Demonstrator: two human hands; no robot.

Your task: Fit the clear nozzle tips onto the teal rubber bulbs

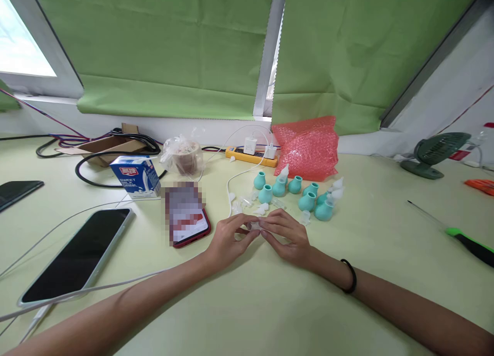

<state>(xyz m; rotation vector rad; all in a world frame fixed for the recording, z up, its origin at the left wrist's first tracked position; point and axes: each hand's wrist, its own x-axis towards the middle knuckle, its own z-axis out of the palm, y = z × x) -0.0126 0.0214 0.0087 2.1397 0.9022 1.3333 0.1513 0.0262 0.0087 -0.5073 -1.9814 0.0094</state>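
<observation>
- Clear plastic tip point(255, 226) sat pinched between your two hands, just in front of the teal bulbs point(294, 193), low over the pale green table point(270, 304).
- L hand point(227, 238) was closed on the tip's near-left end w/ thumb + fingertips; R hand point(287, 235) was closed on the other end, fingers curled flat over it. The piece was mostly hidden, so its exact shape was hard to tell.
- More loose clear tips point(247, 201) lay just left of the bulbs; a few bulbs already wore white caps point(337, 188) at the right of the cluster.
- Red phone point(188, 219) lay well left of the bulbs, milk carton point(136, 177) further left, pink bubble wrap point(307, 146) right behind them.
- Green-handled screwdriver point(469, 244) lay well right of the bulbs, untouched.
- Tips for doing it well, as I judged: you needed a light pinch only, since thin plastic prob. deforms; keep both ends square, twist rather than force, and keep wrists on the table for steadiness.
- You also wanted elbows clear of the white cable point(77, 289) running left of the bulbs, so nothing got dragged.
</observation>
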